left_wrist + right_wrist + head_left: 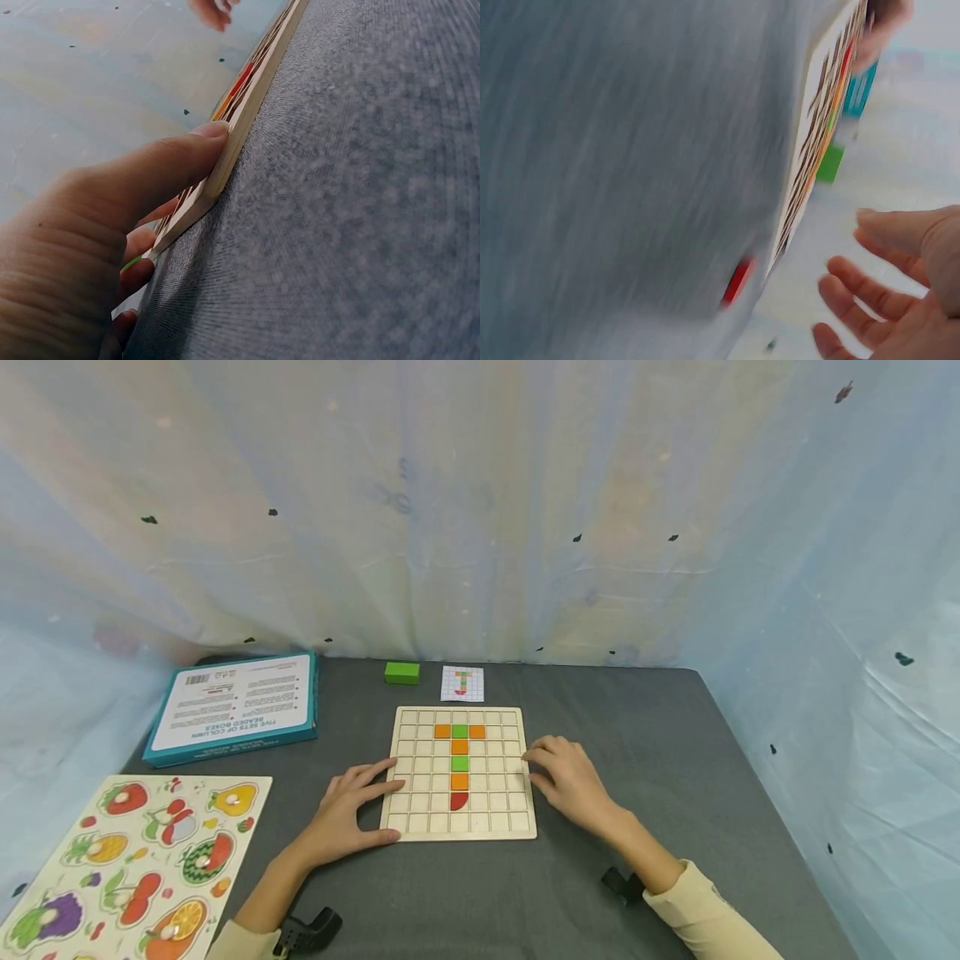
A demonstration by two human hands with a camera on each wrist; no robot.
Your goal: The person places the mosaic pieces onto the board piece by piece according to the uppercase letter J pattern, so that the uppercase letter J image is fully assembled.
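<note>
A wooden grid board (495, 827) lies on the grey cloth. Orange tiles (459, 747) and green tiles (459, 763) form a T on it, with a red quarter-round tile (459, 801) at the foot. My left hand (348, 814) rests spread along the board's left side, thumb at the near corner and fingertips over the edge. Beside the right edge is my right hand (573, 781), fingers loosely bent. The right wrist view, blurred, shows that hand with nothing between thumb and fingers. There, a small red piece (739, 281) lies on the cloth off the board.
Behind the board lie a small pattern card (462, 683) and a green block (402, 673). A teal box (232, 702) sits at the back left, and a fruit puzzle board (142, 860) at the near left. Pale sheeting (465, 527) hangs round the table.
</note>
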